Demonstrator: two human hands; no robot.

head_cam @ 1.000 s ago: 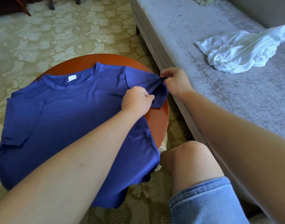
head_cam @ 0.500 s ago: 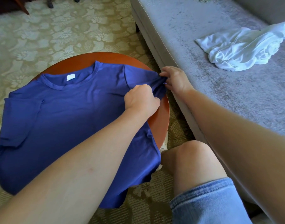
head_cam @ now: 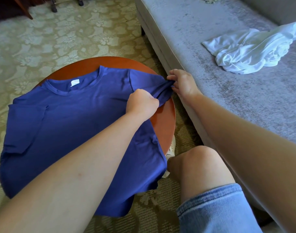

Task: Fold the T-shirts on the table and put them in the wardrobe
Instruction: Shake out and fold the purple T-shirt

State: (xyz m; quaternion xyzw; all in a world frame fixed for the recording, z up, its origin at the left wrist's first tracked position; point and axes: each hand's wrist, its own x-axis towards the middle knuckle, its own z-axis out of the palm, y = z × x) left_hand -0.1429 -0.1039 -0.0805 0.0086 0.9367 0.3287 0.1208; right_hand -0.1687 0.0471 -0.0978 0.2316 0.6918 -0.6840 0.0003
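The blue T-shirt (head_cam: pixel 63 118) is smooth matt cloth — the round table (head_cam: pixel 165 118) glossy reddish wood. The sofa (head_cam: pixel 211 91) looks velvety, the white shirt (head_cam: pixel 251 51) thin and crumpled.

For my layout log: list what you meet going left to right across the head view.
blue T-shirt spread on the table → left hand gripping its sleeve → right hand pinching the sleeve's end → crumpled white garment on the grey sofa
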